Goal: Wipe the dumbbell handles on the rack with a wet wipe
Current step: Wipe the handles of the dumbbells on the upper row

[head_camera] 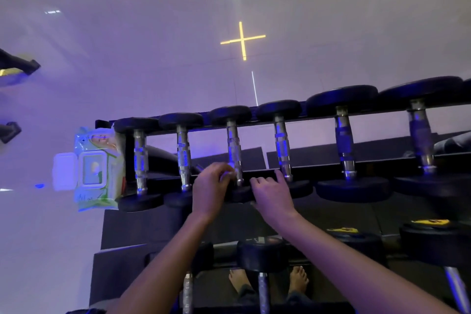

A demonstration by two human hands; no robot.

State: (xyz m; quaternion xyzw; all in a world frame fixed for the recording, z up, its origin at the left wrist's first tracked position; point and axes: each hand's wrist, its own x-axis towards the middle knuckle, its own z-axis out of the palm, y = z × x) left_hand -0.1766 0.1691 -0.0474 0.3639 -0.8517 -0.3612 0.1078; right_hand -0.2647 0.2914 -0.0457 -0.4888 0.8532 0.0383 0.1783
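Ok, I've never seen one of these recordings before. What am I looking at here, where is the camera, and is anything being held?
There is no machine here: a person works bare-handed, and the one camera sits on their head, looking forward and down, so you see their arms and bare feet. In front is a dumbbell rack with a row of dumbbells lying across its top tier, metal handles showing. A pack of wet wipes, lid open, sits at the rack's left end. The left hand is closed at the near end of the third handle, apparently pinching something pale, probably a wipe, though it is too small to be sure. The right hand rests open beside it on the near weights, holding nothing.
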